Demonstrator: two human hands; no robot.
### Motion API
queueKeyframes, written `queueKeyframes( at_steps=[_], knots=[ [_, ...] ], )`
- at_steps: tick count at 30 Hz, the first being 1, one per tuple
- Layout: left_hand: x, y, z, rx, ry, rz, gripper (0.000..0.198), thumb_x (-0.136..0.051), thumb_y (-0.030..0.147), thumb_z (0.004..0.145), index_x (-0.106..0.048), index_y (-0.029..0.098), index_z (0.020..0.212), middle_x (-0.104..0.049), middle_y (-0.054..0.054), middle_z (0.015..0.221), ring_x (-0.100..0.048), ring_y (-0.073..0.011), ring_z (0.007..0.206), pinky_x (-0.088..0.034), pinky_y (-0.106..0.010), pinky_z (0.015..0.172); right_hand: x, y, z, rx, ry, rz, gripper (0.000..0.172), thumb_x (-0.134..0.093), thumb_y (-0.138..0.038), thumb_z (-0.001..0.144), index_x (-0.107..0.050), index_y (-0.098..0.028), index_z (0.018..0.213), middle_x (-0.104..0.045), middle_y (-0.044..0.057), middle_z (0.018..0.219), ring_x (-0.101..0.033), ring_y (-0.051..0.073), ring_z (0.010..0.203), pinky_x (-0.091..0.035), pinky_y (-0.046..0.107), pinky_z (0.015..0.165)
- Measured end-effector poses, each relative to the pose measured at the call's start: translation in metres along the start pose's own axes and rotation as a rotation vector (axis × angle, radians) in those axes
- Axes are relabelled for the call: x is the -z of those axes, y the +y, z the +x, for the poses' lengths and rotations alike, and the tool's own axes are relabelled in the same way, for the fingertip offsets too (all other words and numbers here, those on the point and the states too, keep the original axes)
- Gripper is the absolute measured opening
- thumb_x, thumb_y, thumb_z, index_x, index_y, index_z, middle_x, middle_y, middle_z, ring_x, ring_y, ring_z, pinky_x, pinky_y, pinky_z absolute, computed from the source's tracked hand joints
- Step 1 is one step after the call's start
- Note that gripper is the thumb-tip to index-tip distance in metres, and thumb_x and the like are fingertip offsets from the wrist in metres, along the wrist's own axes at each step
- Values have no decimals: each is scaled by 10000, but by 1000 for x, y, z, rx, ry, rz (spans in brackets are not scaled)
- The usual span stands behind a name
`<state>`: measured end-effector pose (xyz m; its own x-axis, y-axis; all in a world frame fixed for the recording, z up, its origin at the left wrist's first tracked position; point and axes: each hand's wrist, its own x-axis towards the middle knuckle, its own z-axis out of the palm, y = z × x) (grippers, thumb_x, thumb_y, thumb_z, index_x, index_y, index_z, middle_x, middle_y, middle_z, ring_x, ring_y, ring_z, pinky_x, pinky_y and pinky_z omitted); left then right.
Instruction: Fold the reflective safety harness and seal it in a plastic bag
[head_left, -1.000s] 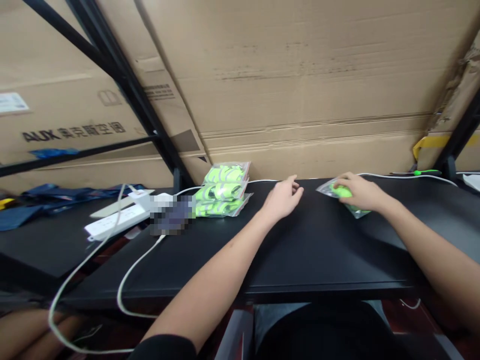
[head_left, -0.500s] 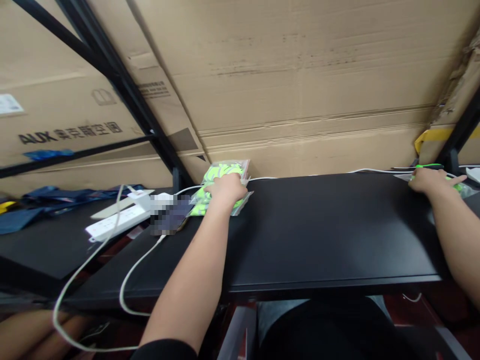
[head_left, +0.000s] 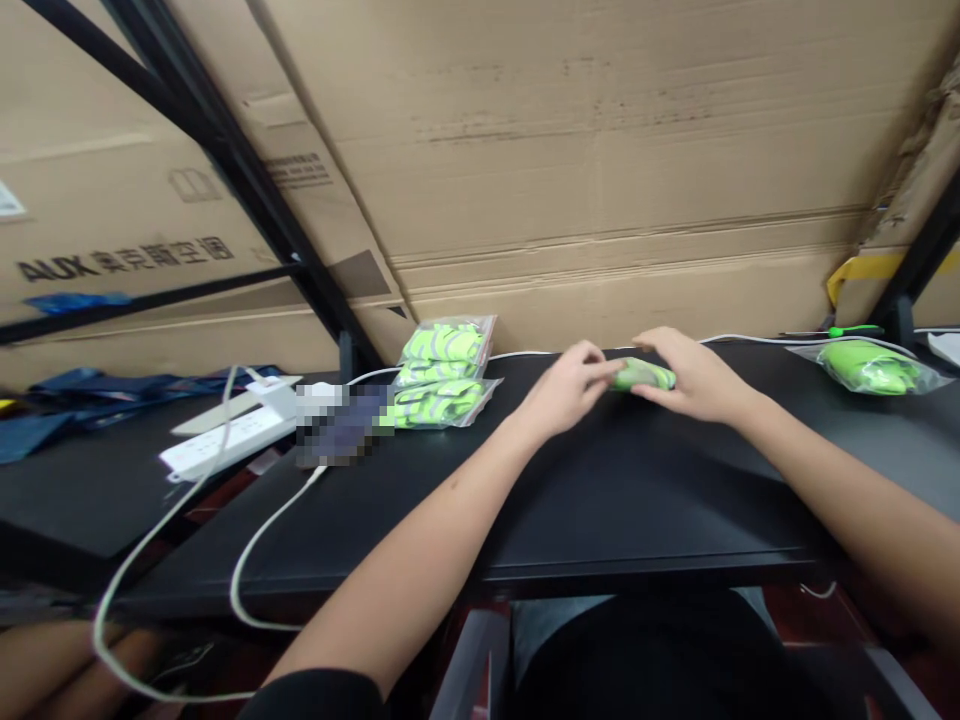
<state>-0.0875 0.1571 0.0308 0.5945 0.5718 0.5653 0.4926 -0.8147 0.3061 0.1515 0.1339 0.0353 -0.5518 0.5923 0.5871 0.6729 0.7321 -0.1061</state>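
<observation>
Over the middle of the black table, near its back edge, a small bundle of folded neon-green reflective cloth (head_left: 636, 376) is between my two hands. My right hand (head_left: 694, 378) grips its right side, thumb in front and fingers behind. The fingers of my left hand (head_left: 568, 388) close on its left end. To the left, clear bags of neon-green cloth with grey stripes (head_left: 442, 372) are stacked against the cardboard. Another clear bag of green cloth (head_left: 870, 366) lies at the right.
A pixelated phone-like object (head_left: 345, 425) with a white cable and a white power strip (head_left: 232, 440) lie at the left. A green-handled screwdriver (head_left: 855, 331) rests at the back right. Cardboard (head_left: 600, 180) stands behind the black table (head_left: 645, 510), between black metal posts.
My left hand has left the stacked bags and moved right. My right hand has come from the right-hand bag to the middle. The green bundle is now between them.
</observation>
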Motion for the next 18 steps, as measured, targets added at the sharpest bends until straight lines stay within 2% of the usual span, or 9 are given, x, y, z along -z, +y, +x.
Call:
queueKeyframes(
  at_steps=[2, 4, 5, 7, 8, 10, 12, 13, 18],
  knots=[
    [-10, 4, 0, -22, -95, -58, 264, -593, 209, 900, -713, 266, 1128, -649, -64, 1083, -623, -204, 1003, -478, -341, 927, -4, -5, -2, 38, -82, -3, 331, -586, -384, 905, -585, -212, 1188, -673, 129, 1112, -635, 284, 1018, -512, 429, 867],
    [-12, 5, 0, 74, -50, -78, 205, -690, 249, 836, -702, 240, 1041, -667, -58, 1025, -628, -218, 978, -487, -346, 900, -5, -1, -6, 36, -127, -9, 224, -575, -346, 904, -614, -218, 1083, -693, 103, 1019, -647, 264, 933, -512, 395, 798],
    [-12, 6, 0, 177, 20, -89, 199, -752, 293, 786, -691, 226, 963, -672, -55, 970, -634, -227, 948, -498, -343, 863, -4, 2, -8, 25, -127, -14, 194, -573, -327, 899, -616, -216, 1053, -697, 98, 998, -652, 259, 911, -509, 387, 779],
    [-11, 5, 1, 478, 137, -233, 298, -844, 406, 679, -644, 205, 770, -662, -50, 800, -649, -236, 838, -515, -322, 738, -4, 7, -10, -6, -96, -24, 154, -562, -276, 886, -606, -210, 1018, -699, 101, 994, -659, 254, 889, -505, 381, 765],
    [-12, 4, 0, 627, 151, -355, 358, -846, 471, 661, -614, 200, 686, -644, -51, 705, -653, -236, 755, -511, -309, 652, -3, 8, -11, -23, -74, -29, 138, -550, -246, 879, -598, -210, 1003, -698, 105, 1006, -661, 252, 887, -503, 380, 766],
    [-17, 4, 0, 823, 82, -617, 456, -763, 583, 724, -576, 192, 583, -611, -68, 558, -635, -223, 576, -470, -290, 488, -5, 8, -11, -49, -32, -37, 103, -530, -203, 862, -581, -211, 951, -688, 118, 1043, -660, 251, 904, -498, 378, 772],
    [-25, 6, 0, 862, 1, -786, 489, -645, 597, 825, -589, 173, 588, -634, -99, 535, -617, -211, 475, -446, -286, 402, -8, 5, -11, -55, -10, -38, 61, -530, -193, 848, -566, -209, 895, -678, 132, 1064, -656, 257, 926, -493, 374, 774],
    [-30, 8, 1, 850, 3, -835, 461, -607, 555, 866, -601, 162, 625, -665, -112, 573, -629, -205, 473, -465, -287, 399, -11, 3, -11, -52, -7, -37, 41, -532, -197, 848, -562, -207, 875, -676, 136, 1058, -654, 260, 927, -491, 373, 768],
    [-43, 14, 2, 799, 144, -1026, 239, -530, 271, 930, -616, 126, 761, -744, -146, 790, -730, -182, 664, -611, -310, 616, -16, -7, -10, -35, 6, -6, 123, -549, -318, 918, -588, -202, 929, -673, 111, 981, -639, 233, 854, -487, 353, 738]
  ],
)
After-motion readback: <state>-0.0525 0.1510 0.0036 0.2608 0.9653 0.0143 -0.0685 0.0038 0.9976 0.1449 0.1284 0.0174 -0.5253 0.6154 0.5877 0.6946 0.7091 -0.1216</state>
